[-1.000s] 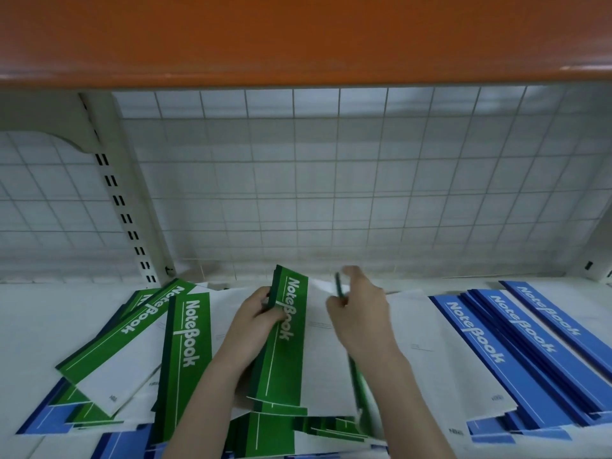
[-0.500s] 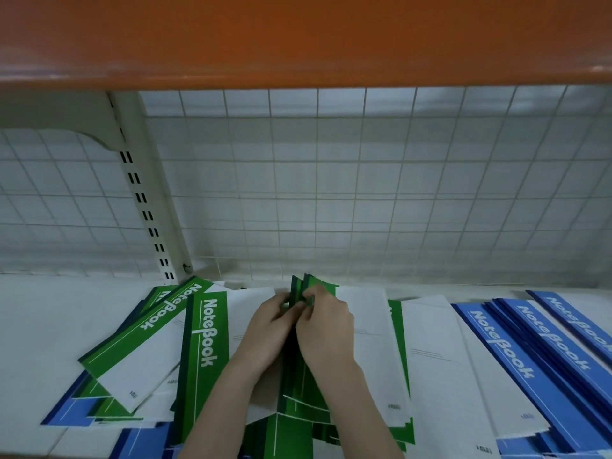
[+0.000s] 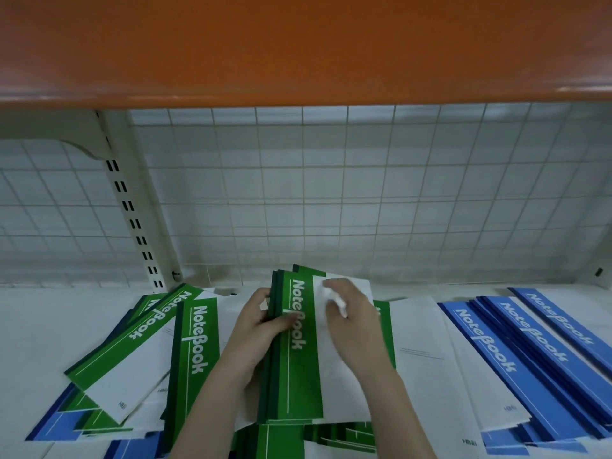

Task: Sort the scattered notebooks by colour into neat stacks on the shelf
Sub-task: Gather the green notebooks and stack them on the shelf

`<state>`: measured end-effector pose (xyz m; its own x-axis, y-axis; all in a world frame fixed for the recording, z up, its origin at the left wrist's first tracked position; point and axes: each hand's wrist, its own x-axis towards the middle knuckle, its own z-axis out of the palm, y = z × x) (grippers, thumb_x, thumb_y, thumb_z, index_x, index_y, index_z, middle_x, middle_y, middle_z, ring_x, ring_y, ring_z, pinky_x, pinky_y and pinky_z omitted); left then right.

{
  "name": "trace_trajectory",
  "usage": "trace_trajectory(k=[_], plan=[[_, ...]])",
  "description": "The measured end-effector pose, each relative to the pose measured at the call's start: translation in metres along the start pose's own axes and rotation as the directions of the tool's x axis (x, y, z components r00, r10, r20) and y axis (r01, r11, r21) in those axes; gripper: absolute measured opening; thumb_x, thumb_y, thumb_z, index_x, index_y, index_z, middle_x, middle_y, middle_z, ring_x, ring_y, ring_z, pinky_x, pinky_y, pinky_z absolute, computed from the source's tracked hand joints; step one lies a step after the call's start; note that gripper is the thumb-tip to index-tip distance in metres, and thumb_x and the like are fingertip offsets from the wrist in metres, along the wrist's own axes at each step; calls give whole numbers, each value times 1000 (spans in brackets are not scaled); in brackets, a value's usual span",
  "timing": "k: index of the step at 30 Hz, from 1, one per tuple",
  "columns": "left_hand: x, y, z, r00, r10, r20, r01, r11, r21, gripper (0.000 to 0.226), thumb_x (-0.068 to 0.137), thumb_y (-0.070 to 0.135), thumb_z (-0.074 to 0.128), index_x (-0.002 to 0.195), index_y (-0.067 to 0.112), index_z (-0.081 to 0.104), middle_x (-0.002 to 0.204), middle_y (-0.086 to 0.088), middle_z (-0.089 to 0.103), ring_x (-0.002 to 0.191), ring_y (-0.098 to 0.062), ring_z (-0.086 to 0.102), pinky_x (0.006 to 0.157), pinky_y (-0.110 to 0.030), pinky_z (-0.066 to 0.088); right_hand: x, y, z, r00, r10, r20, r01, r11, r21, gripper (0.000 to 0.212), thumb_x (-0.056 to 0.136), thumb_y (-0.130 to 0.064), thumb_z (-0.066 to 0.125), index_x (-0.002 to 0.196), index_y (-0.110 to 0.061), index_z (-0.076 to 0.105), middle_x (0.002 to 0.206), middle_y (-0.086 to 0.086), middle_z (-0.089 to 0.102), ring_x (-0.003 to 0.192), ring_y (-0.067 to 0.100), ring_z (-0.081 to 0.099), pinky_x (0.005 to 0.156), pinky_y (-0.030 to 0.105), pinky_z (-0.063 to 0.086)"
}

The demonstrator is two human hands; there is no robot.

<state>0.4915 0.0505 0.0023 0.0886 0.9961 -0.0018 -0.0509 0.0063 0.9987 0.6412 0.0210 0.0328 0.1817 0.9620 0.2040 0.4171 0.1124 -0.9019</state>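
Thin, slippery green notebooks (image 3: 294, 346), best squared by their spines: left hand (image 3: 255, 329) clamped on that edge, right hand (image 3: 351, 323) fingers loosely curled on top

One head-worn view looks forward and down, close over the shelf (image 3: 39, 313).
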Motion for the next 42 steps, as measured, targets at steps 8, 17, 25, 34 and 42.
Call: trace_trajectory(k=[8, 17, 25, 34, 42], plan=[[-13, 21, 4, 965, 195, -174, -234, 942, -242, 42, 79, 20, 64, 119, 30, 57, 100, -2, 73, 83, -21, 72, 59, -30, 57, -1, 7, -22, 998, 57, 6, -57, 986, 159, 15, 97, -27, 48, 91, -16, 40, 66, -7, 43, 51, 3, 38, 47, 8, 34], [-29, 53, 19, 854, 497, -152, -493, 868, 68, 12, 70, 47, 75, 80, 49, 68, 75, 16, 70, 67, -1, 67, 54, -15, 52, -14, -8, -22, 974, -176, -140, 221, 867, 447, 22, 84, -41, 55, 106, -46, 58, 98, -22, 63, 97, -1, 58, 83, 16, 49], [-27, 22, 20, 946, 299, -126, -285, 952, 113, 27, 63, 41, 71, 86, 28, 64, 79, 21, 71, 74, 6, 65, 59, -6, 47, -21, 15, -4, 987, -83, -134, 127, 921, 368, 18, 92, -42, 50, 107, -51, 56, 98, -36, 61, 94, -18, 54, 77, 3, 43], [-30, 37, -3, 986, 113, -121, -86, 974, 212, 14, 80, 42, 68, 91, 36, 62, 80, 24, 70, 72, 7, 66, 55, -14, 46, -10, 6, 2, 996, -64, -61, 72, 987, 145, 18, 99, -32, 41, 82, -24, 43, 60, -10, 47, 50, 0, 43, 50, 14, 35], [-49, 27, -58, 939, 67, -336, 152, 797, 584, 22, 94, 36, 53, 96, 15, 56, 82, -2, 62, 69, -11, 60, 55, -23, 41, -18, -6, 47, 957, 131, 260, -110, 990, -93, 46, 102, -33, 35, 138, -4, 33, 103, -8, 53, 61, -5, 39, 44, -3, 36]])
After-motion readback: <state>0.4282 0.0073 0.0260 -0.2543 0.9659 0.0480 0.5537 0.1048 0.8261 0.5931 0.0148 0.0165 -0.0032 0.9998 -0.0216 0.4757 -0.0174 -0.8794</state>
